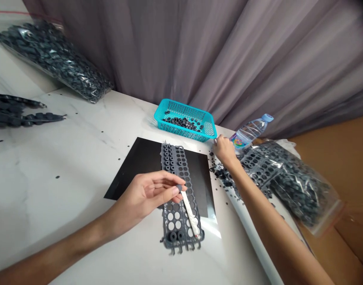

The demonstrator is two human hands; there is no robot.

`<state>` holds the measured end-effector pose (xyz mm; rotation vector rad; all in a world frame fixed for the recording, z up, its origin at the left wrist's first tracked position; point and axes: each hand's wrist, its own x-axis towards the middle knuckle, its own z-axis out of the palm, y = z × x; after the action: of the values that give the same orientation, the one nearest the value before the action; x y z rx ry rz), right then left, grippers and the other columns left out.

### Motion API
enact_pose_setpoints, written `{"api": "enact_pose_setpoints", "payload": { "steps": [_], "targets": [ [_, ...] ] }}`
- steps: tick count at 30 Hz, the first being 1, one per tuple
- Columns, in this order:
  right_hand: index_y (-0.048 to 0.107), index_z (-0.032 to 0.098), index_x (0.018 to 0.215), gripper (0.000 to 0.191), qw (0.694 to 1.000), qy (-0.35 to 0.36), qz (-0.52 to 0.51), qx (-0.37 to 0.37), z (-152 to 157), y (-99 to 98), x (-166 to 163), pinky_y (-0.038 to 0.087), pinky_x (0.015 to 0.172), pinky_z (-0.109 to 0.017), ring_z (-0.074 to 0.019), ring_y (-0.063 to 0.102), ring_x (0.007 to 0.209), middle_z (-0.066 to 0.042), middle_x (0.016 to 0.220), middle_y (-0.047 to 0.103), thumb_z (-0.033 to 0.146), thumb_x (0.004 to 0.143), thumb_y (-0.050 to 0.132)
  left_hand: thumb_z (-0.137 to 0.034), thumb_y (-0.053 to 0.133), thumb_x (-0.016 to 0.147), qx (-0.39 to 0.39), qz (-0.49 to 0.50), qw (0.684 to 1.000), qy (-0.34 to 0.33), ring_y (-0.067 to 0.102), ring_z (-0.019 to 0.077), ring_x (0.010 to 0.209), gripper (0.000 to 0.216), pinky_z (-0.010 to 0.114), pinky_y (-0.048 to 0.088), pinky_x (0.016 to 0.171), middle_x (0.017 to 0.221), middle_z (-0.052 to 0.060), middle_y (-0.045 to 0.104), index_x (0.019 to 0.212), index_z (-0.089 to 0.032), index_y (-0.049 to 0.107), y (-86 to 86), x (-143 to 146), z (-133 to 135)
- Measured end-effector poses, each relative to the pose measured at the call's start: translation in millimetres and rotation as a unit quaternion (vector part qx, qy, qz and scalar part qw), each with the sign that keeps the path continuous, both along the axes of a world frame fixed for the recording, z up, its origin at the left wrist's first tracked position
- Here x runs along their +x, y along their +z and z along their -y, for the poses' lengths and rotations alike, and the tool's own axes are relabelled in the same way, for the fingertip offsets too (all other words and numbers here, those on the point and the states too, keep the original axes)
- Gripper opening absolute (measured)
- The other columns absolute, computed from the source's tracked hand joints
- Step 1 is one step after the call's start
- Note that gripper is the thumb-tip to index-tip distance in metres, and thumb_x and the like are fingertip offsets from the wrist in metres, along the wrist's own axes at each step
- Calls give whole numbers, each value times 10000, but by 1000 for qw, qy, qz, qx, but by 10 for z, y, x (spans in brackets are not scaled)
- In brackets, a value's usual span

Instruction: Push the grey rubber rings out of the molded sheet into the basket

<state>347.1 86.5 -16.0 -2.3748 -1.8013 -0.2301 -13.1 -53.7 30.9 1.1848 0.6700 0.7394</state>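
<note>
A grey rubber strip (178, 190) full of round holes lies on a black sheet (140, 166) in the middle of the white table. A few dark rings still sit in its far and near ends. My left hand (146, 194) hovers over the strip, fingers curled, pinching a small dark ring (179, 187) between thumb and fingertips. A white stick (190, 211) lies on the strip just below that ring. My right hand (224, 152) reaches to the far right, fingers closed near the corner of a teal basket (209, 128) and a pile of loose rings (223, 174).
The teal basket holds dark rings. A water bottle (249, 132) lies beside a clear bag of rubber strips (294, 182) at the right table edge. Another full bag (53, 59) and loose strips (15, 113) lie far left. Grey curtain behind; brown cardboard at right.
</note>
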Motion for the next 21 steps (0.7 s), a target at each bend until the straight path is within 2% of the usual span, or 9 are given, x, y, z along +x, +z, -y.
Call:
{"api": "enact_pose_setpoints", "payload": {
  "steps": [5,7,9,11,13,15,18,21],
  "targets": [
    [603,-2,1228,314,1000,-16,-2,19,285,198,-39,509,901,-445,-402,708,1075,-331,1164,695,175,1033,432,-382,745,988,-1,1,1000,-11,780,227,1043,265,324,640,968,1173,102,796,1159,-184,785,39,9,12],
    [576,-2,1272,348,999,-26,-9,42,504,284,-43,511,906,-452,-392,696,1093,-338,1230,667,176,1041,386,-358,753,984,-2,8,1000,-13,780,222,1046,237,300,644,944,1152,98,806,1134,-178,788,63,17,10],
    [538,45,1341,374,997,-18,-25,72,781,340,-79,511,921,-445,-367,674,1137,-295,1294,654,183,1048,352,-338,760,982,-1,13,1000,-13,784,205,1011,215,284,646,925,1130,92,815,1120,-175,788,80,25,11],
    [551,104,1335,357,981,21,-100,166,1078,362,-170,510,910,-441,-337,673,1096,-233,1260,680,206,1048,365,-329,765,981,1,16,1000,-11,787,191,975,209,282,646,922,1144,90,817,1123,-177,787,82,31,15],
    [597,165,1273,321,963,54,-173,201,1348,367,-316,513,844,-411,-280,679,938,-147,1102,715,259,1076,362,-328,776,974,3,20,1000,-2,788,202,1000,210,291,650,924,1182,95,812,1122,-179,782,69,35,24],
    [626,205,1239,316,949,92,-221,205,1551,377,-499,504,784,-380,-243,653,834,-87,997,701,317,1102,364,-327,790,964,5,23,1000,10,779,239,1086,215,308,657,929,1213,104,805,1118,-177,776,50,38,37],
    [633,231,1271,320,934,155,-250,204,1712,418,-782,510,879,-400,-259,658,997,-97,1113,678,355,1125,376,-321,802,953,11,27,999,25,756,285,1182,220,339,668,943,1232,115,800,1112,-173,766,25,47,53],
    [627,247,1296,288,924,213,-265,176,1775,452,-1006,530,816,-370,-240,657,947,-81,1074,646,349,1133,412,-300,798,957,18,32,999,33,745,289,1216,202,353,668,971,1222,106,805,1114,-179,755,5,60,57]
  ]
}}
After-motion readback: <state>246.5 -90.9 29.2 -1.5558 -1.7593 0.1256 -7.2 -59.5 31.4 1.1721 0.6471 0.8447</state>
